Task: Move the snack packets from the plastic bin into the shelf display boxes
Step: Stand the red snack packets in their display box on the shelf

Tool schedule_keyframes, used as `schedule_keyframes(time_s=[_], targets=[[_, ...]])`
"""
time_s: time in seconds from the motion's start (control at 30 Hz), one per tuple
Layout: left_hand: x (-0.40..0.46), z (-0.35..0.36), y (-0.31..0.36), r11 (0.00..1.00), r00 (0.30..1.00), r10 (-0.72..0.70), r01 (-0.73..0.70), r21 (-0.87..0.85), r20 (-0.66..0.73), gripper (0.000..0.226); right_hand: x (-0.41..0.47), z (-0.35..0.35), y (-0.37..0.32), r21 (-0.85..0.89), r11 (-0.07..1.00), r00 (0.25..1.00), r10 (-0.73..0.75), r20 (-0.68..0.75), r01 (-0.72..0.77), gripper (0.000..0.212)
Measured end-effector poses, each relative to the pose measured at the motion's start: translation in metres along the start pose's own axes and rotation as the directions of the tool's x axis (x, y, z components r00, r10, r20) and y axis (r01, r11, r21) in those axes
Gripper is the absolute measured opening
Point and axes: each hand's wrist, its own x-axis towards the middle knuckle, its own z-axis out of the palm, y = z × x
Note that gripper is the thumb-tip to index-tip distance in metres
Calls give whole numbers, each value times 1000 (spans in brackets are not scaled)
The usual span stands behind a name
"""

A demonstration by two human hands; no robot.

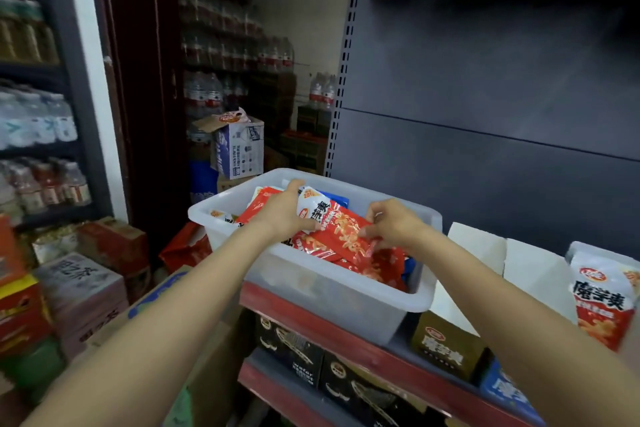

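A: Where are the snack packets (341, 236) being kept, and what is being done by the hands?

B: They are being heaped loosely in the translucent plastic bin (332, 291), which is being carried by the red-edged shelf (346, 333), with the open display boxes (446, 343) sitting just beside it to the right. A white-topped packet is being gripped at its left edge by the left hand (282, 213), and the red packet below it is being pinched at its lower edge by the right hand (389, 227)

A: How are they being judged to handle?

B: Light and limp, it is being supposed; the glossy film is probably going to be slippery, and the contents may be crushed if squeezed. A sealed edge is being favoured as the place to be held, rather than the puffed middle

A: And the risk?

B: Neighbouring packets are likely to be dragged up together
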Motion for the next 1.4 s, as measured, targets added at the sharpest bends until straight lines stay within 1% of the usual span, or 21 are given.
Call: schedule_keyframes(time_s=[0.1,0.17,0.23,0.3,0.33,0.37,0.4,0.47,0.5,0.57,0.67,0.73,0.83,0.97,1.03,1.1,1.17,1.3,1.4], targets=[[-6,-4,8,993,998,-33,27,-113,-50,88,-14,-3,2,244,969,1000,26,17,-29,29],[-10,-3,16,992,994,-49,37,-117,-102,86,-26,-7,2,358,934,1000,27,-13,-20,32],[-16,1,30,983,994,-70,54,-176,-89,75,-38,-14,2,447,894,998,34,-58,-4,28],[-22,10,46,950,999,-48,42,-309,-14,49,-51,-24,3,527,850,995,46,-83,5,23],[-25,16,55,921,999,-30,35,-387,18,37,-58,-29,5,554,833,995,41,-86,14,26],[-28,21,66,878,999,-8,26,-479,40,30,-65,-34,7,568,823,996,30,-81,21,32],[-30,26,77,825,999,7,25,-564,54,28,-73,-40,10,577,816,998,17,-68,26,41],[-38,35,101,717,998,28,19,-697,56,32,-88,-52,16,588,808,999,-5,-47,32,61],[-40,39,111,681,998,44,8,-732,51,36,-95,-59,20,579,815,999,-7,-48,33,69],[-44,49,129,665,990,116,-19,-747,78,40,-106,-75,28,532,846,995,20,-93,33,80],[-48,71,153,692,961,235,-58,-720,148,48,-121,-99,45,489,870,970,68,-234,57,82],[-52,88,173,698,936,302,-88,-711,180,54,-132,-116,61,465,882,948,85,-308,72,79],[-57,109,201,726,911,360,-137,-674,202,61,-148,-140,84,350,934,917,73,-391,75,74],[-55,134,230,755,899,420,-268,-598,128,90,-165,-168,108,156,986,851,34,-524,56,59],[-54,145,243,774,882,452,-312,-551,136,101,-171,-180,116,34,999,829,7,-559,15,52],[-53,156,253,780,864,475,-324,-535,169,104,-176,-188,123,-92,995,821,-30,-570,-28,48],[-51,164,259,793,855,482,-331,-512,193,101,-177,-194,132,-157,986,819,-39,-572,-62,43],[-46,171,262,808,849,498,-381,-450,175,100,-175,-203,147,-209,974,800,-57,-598,-86,30],[-47,171,262,809,843,513,-412,-419,161,102,-173,-208,149,-222,972,795,-74,-602,-78,26]])
